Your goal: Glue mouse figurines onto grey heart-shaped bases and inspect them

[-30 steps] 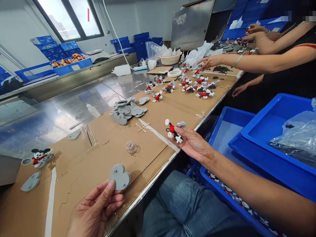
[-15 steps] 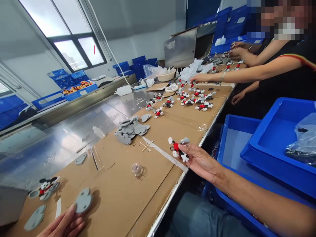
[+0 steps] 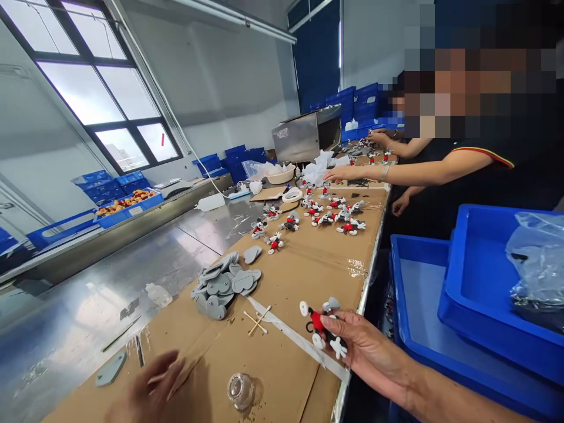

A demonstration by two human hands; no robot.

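My right hand is closed on a small mouse figure with red shorts and white gloves, held just above the cardboard sheet near the table's right edge. My left hand is low at the bottom left, blurred by motion, fingers stretched over the cardboard; nothing shows in it. A small clear glass jar stands between the hands. A pile of grey heart-shaped bases lies farther ahead, with two crossed wooden sticks beside it.
Several finished mouse figures lie farther along the cardboard. Another person's arm reaches over them from the right. Stacked blue bins stand at my right, one holding a plastic bag. A steel table lies left.
The view has tilted up. My left hand has dropped the grey heart base it held and moved right across the cardboard. My right hand keeps the mouse figure.
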